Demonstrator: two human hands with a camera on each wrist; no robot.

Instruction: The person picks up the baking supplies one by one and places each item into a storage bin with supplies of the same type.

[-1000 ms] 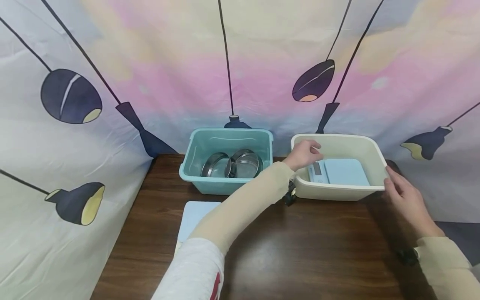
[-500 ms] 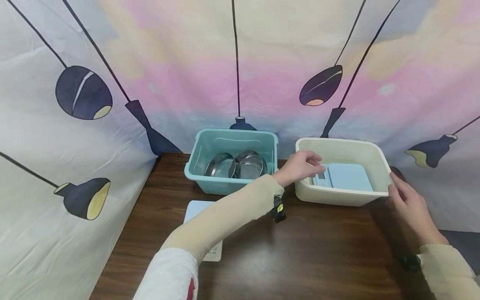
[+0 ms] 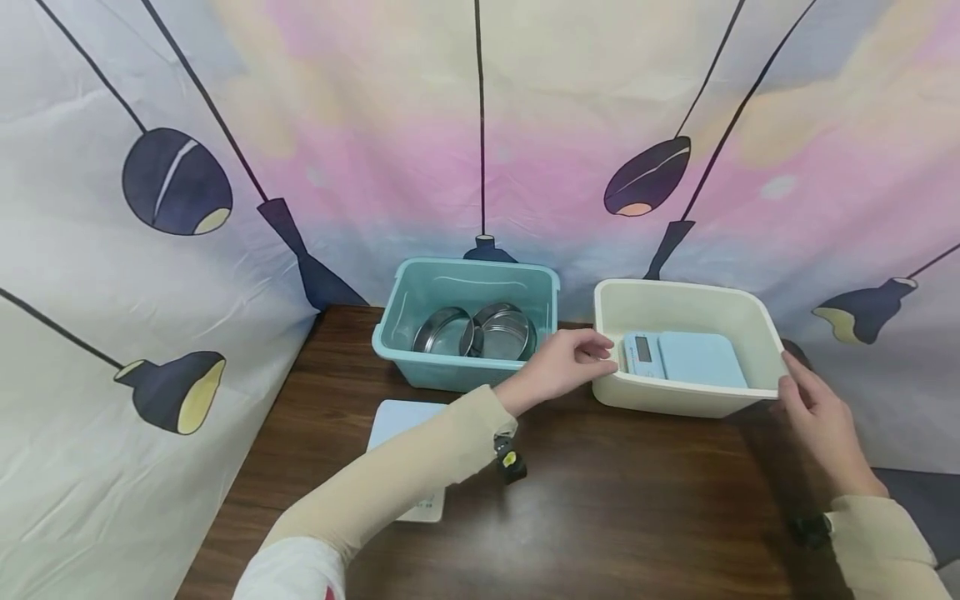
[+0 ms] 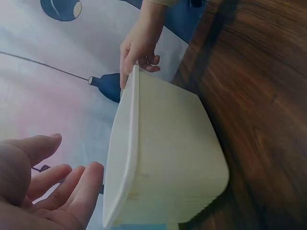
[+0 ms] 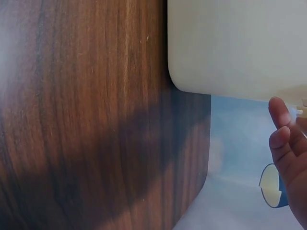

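My left hand [image 3: 568,363] is at the left rim of the cream plastic bin [image 3: 675,400], its fingers loosely bent and holding nothing. In the left wrist view, the fingers of that left hand [image 4: 57,191] lie beside the rim. My right hand [image 3: 825,421] grips the bin's right end at the rim, with some fingers [image 5: 283,143] against the outside in the right wrist view. Inside the bin lies a light-blue digital scale [image 3: 701,358] with a small display on its left side.
A teal bin [image 3: 465,379] holding several round metal sieves [image 3: 506,333] stands left of the cream one. Another blue-topped flat scale [image 3: 397,421] lies on the brown table [image 3: 600,508], partly hidden by my left forearm. A patterned cloth [image 3: 555,125] hangs behind.
My left hand has drawn back leftward from over the scale to the cream bin's left rim. My right hand stays at the right end. The head view has shifted slightly.
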